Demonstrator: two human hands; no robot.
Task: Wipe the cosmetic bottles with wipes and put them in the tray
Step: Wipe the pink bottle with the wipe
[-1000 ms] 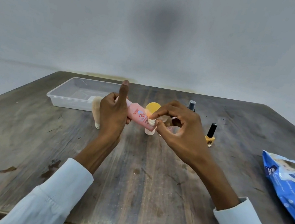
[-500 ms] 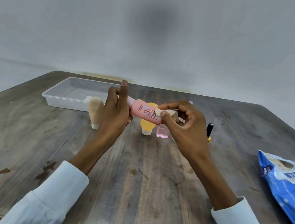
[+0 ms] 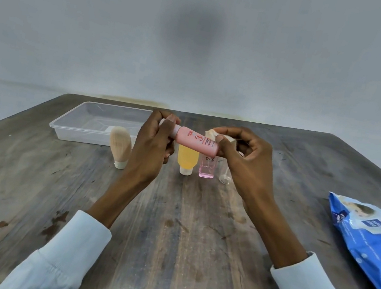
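A scarred wooden table (image 3: 169,229) is noted; a clear, shallow plastic tray (image 3: 78,122) lies upper left of centre, a crinkled blue wipes pack (image 3: 371,240) at right. At centre frame, above the table, a smooth pink tube (image 3: 195,141) is gripped at its cap end by the left hand (image 3: 152,142) — a soft wipe (image 3: 211,135) is pinched against it by the right hand (image 3: 240,158). The tube is best rotated steadily so every side is covered.

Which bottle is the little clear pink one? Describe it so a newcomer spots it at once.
Start at the clear plastic tray at the table's far left, then follow the row of bottles standing to its right: a beige tube, a yellow bottle, then the pink glass bottle. It stands below the hands, and alone in the row is square, see-through and pink-tinted with dark lettering.
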